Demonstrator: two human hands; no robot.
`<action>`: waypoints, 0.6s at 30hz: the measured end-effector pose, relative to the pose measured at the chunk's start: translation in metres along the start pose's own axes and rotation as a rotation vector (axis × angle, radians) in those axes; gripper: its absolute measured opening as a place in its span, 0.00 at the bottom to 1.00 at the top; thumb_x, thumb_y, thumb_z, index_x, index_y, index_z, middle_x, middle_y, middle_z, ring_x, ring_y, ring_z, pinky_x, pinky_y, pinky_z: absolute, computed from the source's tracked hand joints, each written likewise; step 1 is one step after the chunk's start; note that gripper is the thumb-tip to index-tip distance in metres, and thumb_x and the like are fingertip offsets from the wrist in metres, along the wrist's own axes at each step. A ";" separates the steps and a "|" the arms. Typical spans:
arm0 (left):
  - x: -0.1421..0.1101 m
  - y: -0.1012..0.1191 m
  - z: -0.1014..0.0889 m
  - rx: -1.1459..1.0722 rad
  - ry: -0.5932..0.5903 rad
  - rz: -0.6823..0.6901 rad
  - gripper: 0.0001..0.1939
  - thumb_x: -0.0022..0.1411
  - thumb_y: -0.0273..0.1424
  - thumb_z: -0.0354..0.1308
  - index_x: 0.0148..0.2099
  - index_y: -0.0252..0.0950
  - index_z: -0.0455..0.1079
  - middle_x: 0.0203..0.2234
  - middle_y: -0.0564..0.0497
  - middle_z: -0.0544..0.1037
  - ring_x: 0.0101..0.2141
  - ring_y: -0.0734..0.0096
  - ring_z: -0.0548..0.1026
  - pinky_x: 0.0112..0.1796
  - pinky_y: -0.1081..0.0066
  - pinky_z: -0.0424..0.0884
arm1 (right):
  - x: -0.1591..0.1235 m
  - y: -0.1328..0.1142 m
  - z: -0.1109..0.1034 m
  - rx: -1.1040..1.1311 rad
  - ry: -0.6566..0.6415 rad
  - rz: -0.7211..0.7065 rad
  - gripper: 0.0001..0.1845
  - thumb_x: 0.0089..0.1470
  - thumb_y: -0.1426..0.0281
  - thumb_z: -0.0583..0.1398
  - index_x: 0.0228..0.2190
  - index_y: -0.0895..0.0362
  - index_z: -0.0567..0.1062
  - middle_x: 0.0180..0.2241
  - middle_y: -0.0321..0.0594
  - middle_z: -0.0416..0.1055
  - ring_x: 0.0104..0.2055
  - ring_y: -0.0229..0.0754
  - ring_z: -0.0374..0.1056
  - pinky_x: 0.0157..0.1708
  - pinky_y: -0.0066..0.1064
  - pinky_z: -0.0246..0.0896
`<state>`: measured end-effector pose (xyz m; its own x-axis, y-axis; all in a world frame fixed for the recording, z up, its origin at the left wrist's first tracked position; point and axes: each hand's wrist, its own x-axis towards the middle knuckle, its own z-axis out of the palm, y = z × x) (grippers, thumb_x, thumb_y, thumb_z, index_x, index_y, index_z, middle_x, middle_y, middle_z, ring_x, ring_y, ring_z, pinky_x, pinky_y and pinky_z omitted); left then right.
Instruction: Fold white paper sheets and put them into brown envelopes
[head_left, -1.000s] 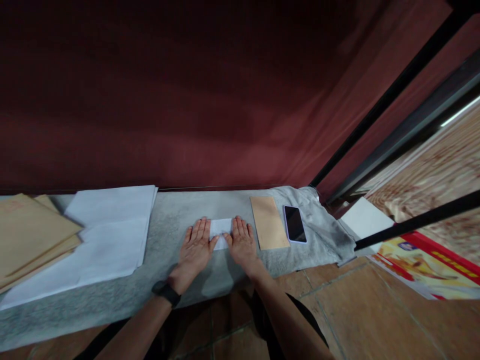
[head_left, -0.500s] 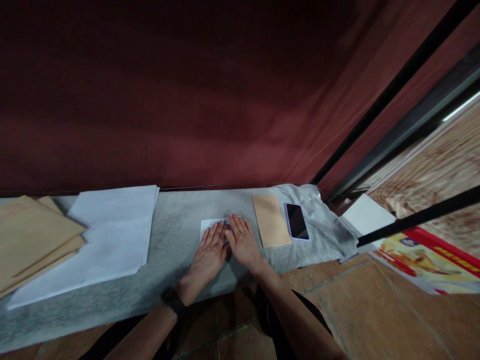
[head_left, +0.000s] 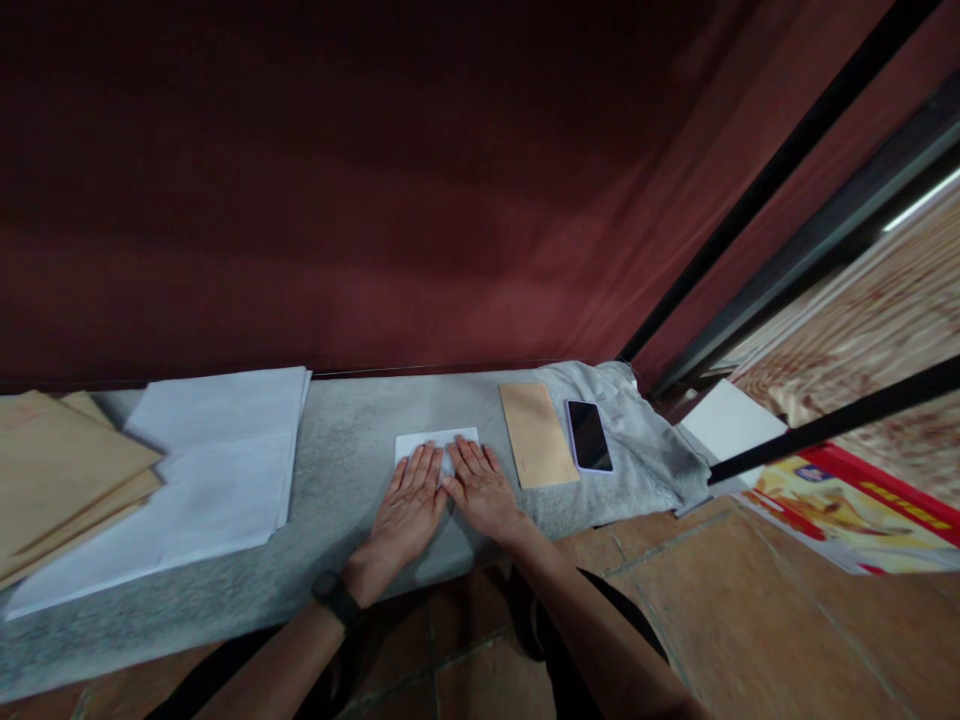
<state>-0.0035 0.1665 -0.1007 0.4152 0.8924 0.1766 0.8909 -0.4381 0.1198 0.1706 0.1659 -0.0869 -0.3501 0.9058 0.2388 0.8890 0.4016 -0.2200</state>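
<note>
A small white sheet of paper (head_left: pixel 411 441), seemingly folded, lies on the grey cloth-covered bench in front of me. My left hand (head_left: pixel 409 500) rests flat on its left part, fingers stretched out and pointing away from me. On the right part my right hand (head_left: pixel 480 488) lies flat too, its thumb close to the left hand. Both hands cover most of the paper, so only its far edge and a strip between them show. Just right of my right hand is a brown envelope (head_left: pixel 538 435), flat on the cloth.
A phone (head_left: pixel 590 436) lies right of the envelope. Large white sheets (head_left: pixel 225 460) and several brown envelopes (head_left: pixel 67 470) overlap on the left of the bench (head_left: pixel 337 430). A red wall (head_left: pixel 420 250) rises behind. At right, a black bar (head_left: pixel 832 420) and a colourful box (head_left: pixel 862 505).
My hands have drawn slightly toward me and a little apart at the fingertips, baring more of the paper's far edge. The whole view has shifted slightly.
</note>
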 end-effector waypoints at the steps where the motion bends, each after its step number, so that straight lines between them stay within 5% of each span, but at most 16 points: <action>1: 0.000 -0.001 0.001 -0.006 0.005 0.005 0.32 0.70 0.33 0.38 0.73 0.27 0.51 0.71 0.38 0.56 0.71 0.59 0.52 0.68 0.54 0.51 | -0.001 0.000 -0.002 0.001 0.001 -0.004 0.31 0.72 0.56 0.48 0.69 0.57 0.57 0.70 0.45 0.51 0.72 0.48 0.49 0.70 0.48 0.43; 18: 0.002 -0.011 -0.009 0.019 -0.019 -0.122 0.31 0.72 0.36 0.36 0.72 0.29 0.54 0.71 0.39 0.54 0.71 0.57 0.50 0.68 0.52 0.50 | -0.031 0.010 -0.015 0.086 -0.067 -0.198 0.30 0.69 0.53 0.54 0.67 0.50 0.62 0.70 0.43 0.54 0.71 0.46 0.53 0.71 0.46 0.42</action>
<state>-0.0147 0.1720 -0.0928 0.3064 0.9411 0.1432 0.9384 -0.3238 0.1206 0.1946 0.1397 -0.0824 -0.5368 0.8137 0.2231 0.7732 0.5803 -0.2559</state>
